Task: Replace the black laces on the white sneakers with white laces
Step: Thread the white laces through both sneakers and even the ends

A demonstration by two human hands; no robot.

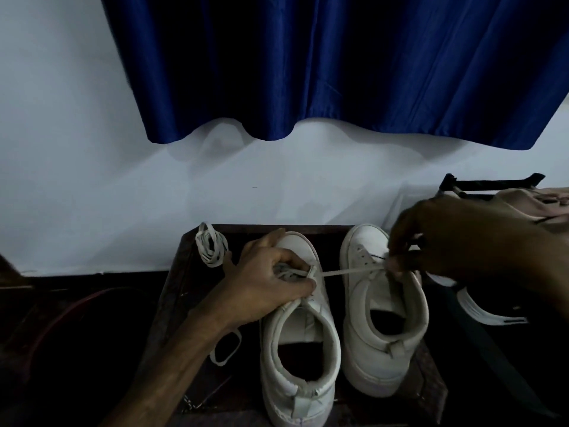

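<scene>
On the dark bench (175,288), the left hand (271,278) has its grip clamped on the white lace (348,271) at the eyelets of the half-laced sneaker (301,349), the right hand (446,238) pinches the taut end, and beside that sneaker the unlaced sneaker (378,334) waits, a spare lace (211,248) coiled beyond.

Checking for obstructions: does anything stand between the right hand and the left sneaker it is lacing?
Nothing visible. The white lace runs taut from the right hand across to the left sneaker, where the left hand grips it.
</scene>
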